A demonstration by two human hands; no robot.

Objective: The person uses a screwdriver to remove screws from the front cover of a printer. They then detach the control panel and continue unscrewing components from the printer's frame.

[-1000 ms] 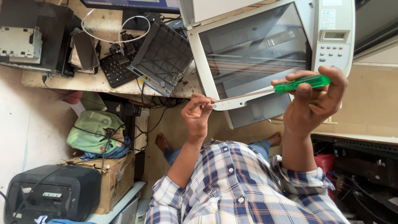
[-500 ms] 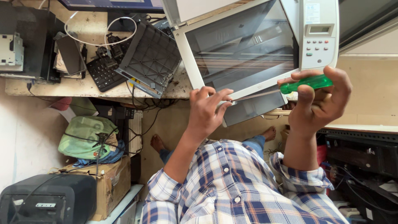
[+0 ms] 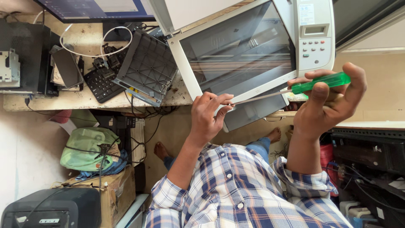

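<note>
My right hand grips the green translucent handle of a screwdriver, held level, with its metal shaft pointing left. My left hand pinches the shaft near its tip with the fingertips, right at the front edge of a white scanner-printer. The printer rests on a worn wooden bench with its lid raised and the glass bed exposed. Its control panel with small buttons sits just above my right hand. The tip itself is hidden behind my fingers.
A grey ribbed plastic panel, a black keypad, a white cable and a monitor crowd the bench at left. Below are a green bag, a cardboard box and a black printer. Black machines stand at right.
My left hand has risen from below the printer to its front edge and now pinches the shaft there. The right hand keeps the screwdriver; the view has drawn closer.
</note>
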